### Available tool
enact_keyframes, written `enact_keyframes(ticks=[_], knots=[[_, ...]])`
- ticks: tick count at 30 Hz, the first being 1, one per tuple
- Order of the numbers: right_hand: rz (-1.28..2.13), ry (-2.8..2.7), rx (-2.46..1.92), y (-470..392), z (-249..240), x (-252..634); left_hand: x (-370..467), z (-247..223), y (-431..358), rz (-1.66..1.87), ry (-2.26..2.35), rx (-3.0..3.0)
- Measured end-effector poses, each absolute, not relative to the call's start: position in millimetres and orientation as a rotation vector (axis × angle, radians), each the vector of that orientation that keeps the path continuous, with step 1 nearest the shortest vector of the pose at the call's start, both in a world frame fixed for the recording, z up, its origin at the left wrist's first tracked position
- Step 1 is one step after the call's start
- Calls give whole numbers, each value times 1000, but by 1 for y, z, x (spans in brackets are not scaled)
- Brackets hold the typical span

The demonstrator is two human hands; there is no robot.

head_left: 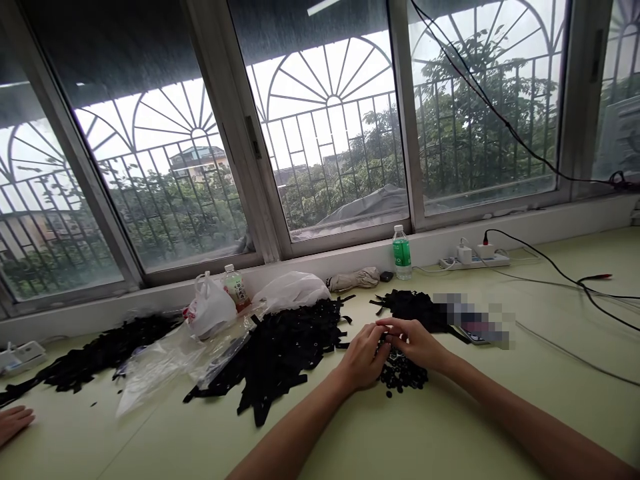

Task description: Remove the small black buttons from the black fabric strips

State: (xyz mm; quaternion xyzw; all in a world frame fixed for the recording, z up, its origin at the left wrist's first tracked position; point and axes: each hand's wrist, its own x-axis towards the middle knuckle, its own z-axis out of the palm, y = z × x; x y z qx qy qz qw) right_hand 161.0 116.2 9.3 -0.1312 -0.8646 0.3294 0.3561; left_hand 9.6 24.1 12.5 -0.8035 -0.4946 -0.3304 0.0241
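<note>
My left hand [363, 357] and my right hand [415, 343] meet fingertip to fingertip over a pile of small black ring-like pieces [407, 375]. Both hands are closed, with thumbs and fingers bent in a pinch. Whatever is between the fingertips is too small and too covered to make out. Left of my hands spreads a large heap of black fabric strips [285, 347], some with small light dots. A smaller heap of black strips [413, 308] lies just behind my right hand.
Another person's hand [15, 423] rests at the left edge, near more black strips [100, 353]. Clear plastic bags [165, 363], a white bag [213, 307] and two bottles, one green-labelled [401, 253], stand along the window side. A power strip [473, 260] and cables lie right; a blurred object [480, 323] is nearer.
</note>
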Motion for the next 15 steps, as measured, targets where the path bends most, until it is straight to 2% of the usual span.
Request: enact_keyframes(ticks=[15], knots=[[733, -2232, -395, 112, 13, 161, 5, 4, 30, -975, -1653, -2233]])
